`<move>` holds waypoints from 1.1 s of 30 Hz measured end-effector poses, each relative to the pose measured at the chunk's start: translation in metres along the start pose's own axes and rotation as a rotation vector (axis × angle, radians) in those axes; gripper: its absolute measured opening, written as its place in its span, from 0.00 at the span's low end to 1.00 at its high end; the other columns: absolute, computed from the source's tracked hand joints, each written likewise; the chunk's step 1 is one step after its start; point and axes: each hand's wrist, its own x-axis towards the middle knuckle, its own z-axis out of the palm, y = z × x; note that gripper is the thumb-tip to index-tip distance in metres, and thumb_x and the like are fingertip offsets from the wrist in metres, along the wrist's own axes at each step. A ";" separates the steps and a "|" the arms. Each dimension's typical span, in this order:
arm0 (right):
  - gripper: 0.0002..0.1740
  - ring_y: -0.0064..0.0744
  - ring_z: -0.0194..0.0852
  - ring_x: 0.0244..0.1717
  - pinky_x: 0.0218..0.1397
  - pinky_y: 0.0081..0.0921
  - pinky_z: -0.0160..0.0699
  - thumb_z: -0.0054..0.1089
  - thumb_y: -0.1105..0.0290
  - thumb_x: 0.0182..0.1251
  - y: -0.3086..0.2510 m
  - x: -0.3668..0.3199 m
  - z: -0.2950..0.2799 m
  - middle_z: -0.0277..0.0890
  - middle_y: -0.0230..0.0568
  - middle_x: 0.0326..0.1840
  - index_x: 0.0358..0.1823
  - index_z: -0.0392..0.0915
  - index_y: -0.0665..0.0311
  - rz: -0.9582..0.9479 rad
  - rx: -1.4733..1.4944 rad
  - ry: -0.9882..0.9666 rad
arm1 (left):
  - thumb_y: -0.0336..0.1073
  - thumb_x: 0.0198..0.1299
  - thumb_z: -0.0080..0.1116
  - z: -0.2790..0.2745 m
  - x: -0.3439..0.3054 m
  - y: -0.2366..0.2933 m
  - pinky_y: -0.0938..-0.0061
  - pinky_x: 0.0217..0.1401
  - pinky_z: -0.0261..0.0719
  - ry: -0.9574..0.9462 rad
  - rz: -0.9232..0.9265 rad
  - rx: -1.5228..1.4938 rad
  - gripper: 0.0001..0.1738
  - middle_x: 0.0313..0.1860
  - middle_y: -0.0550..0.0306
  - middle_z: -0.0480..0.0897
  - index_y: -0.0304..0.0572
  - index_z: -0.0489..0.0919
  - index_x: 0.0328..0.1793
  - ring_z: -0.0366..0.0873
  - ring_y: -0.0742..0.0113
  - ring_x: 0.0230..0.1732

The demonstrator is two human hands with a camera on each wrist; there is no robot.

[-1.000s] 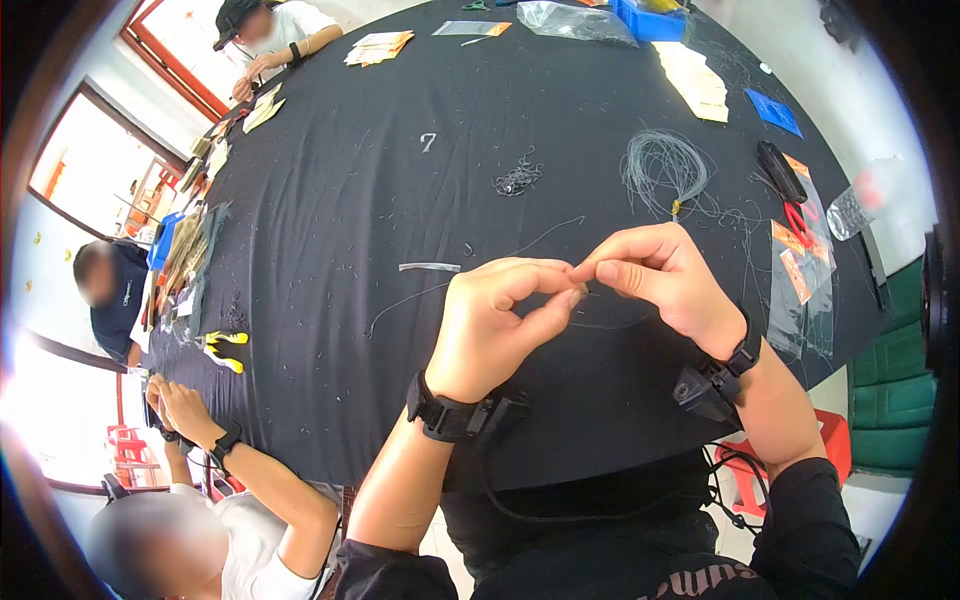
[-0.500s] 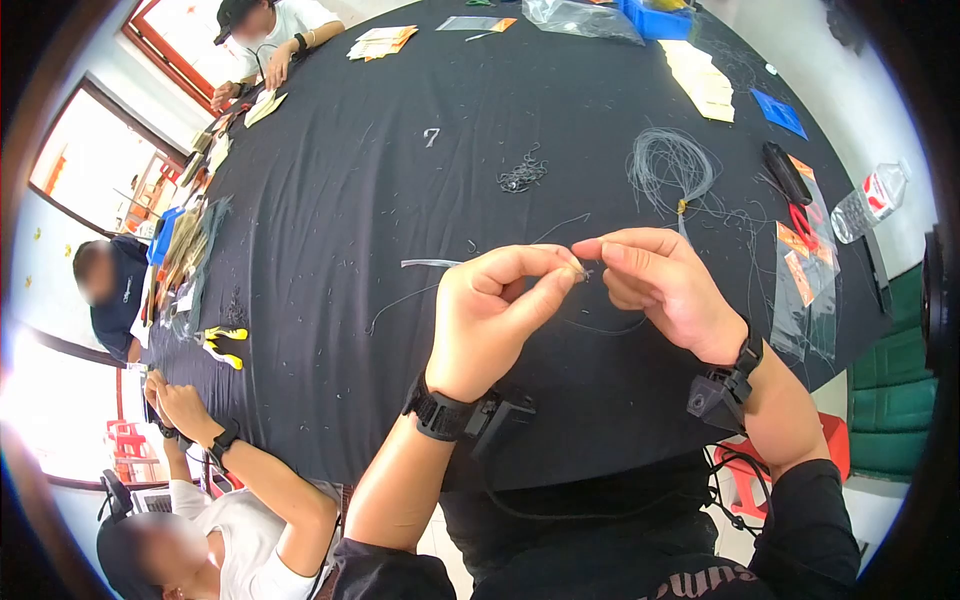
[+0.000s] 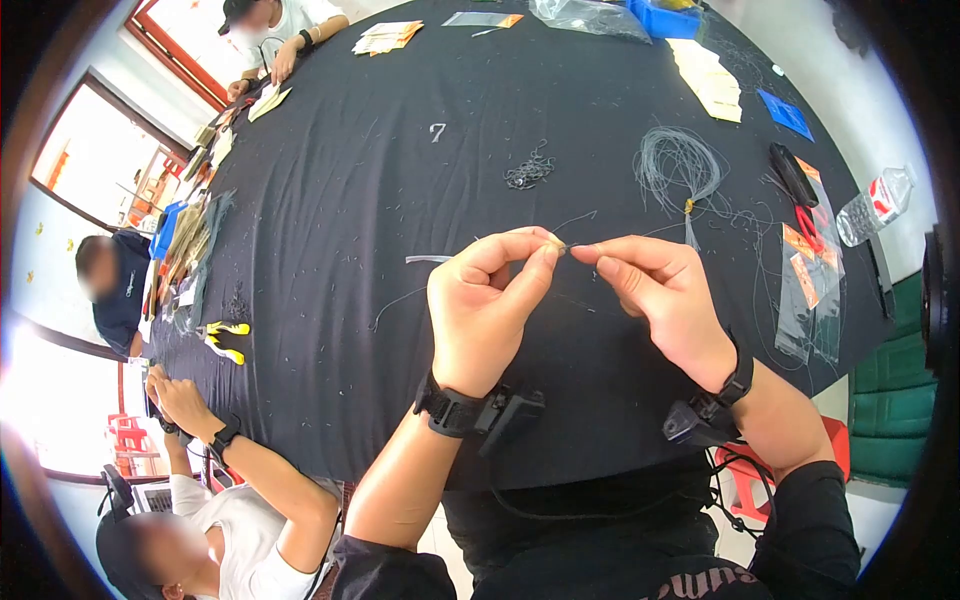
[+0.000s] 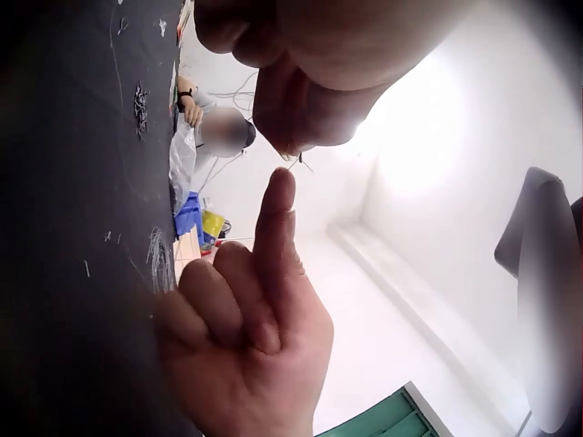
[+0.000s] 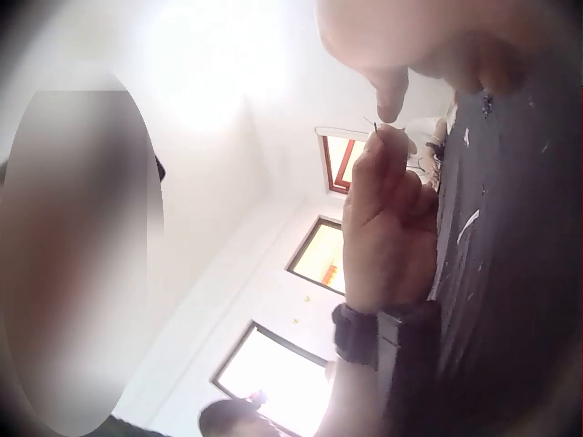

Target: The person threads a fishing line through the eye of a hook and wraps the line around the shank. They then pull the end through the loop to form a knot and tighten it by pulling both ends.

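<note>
In the head view my left hand (image 3: 490, 300) pinches a small dark fish hook (image 3: 563, 249) between thumb and index finger, mostly hidden by the fingertips. Thin fishing line (image 3: 398, 302) trails out left of this hand across the cloth. My right hand (image 3: 672, 305) is close on the right, its index fingertip right at the hook and its thumb bent in behind, on the line. From the left wrist view, the right hand (image 4: 264, 319) points its index finger up towards the left fingertips, other fingers curled. The right wrist view has the left hand (image 5: 387, 218) pinching a tiny dark shank.
On the black tablecloth (image 3: 330, 220) lie a pile of hooks (image 3: 530, 168), a coil of line (image 3: 680, 170), a clear tube (image 3: 427, 259) and yellow-handled pliers (image 3: 226, 342). Red-handled scissors (image 3: 807, 226) and a water bottle (image 3: 876, 205) are at the right. Other people sit leftward.
The right hand came away from the left fingertips, its fingers drawn in, then returned with the index finger pointing at them. Both hands have shifted slightly up and left.
</note>
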 end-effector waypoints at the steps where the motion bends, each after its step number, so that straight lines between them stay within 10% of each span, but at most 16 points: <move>1: 0.10 0.14 0.67 0.24 0.27 0.14 0.64 0.61 0.76 0.72 -0.001 -0.001 0.003 0.81 0.28 0.27 0.51 0.87 0.67 -0.069 -0.098 0.018 | 0.26 0.63 0.66 0.000 0.000 0.000 0.85 0.45 0.78 0.004 0.000 0.016 0.05 0.44 0.55 0.89 0.31 0.87 0.42 0.82 0.79 0.40; 22: 0.08 0.41 0.86 0.31 0.35 0.27 0.82 0.63 0.82 0.62 -0.002 -0.004 0.005 0.86 0.44 0.32 0.40 0.85 0.65 -0.498 -0.561 -0.142 | 0.27 0.57 0.67 -0.004 0.006 -0.008 0.77 0.42 0.80 0.028 0.356 0.492 0.04 0.40 0.57 0.90 0.36 0.87 0.39 0.85 0.72 0.38; 33: 0.08 0.19 0.80 0.43 0.46 0.18 0.77 0.60 0.80 0.70 -0.016 0.007 -0.019 0.87 0.37 0.40 0.45 0.87 0.70 -0.176 -0.187 -0.161 | 0.24 0.51 0.70 -0.001 0.004 -0.001 0.73 0.45 0.83 -0.266 0.434 0.421 0.06 0.37 0.56 0.90 0.40 0.87 0.36 0.88 0.64 0.40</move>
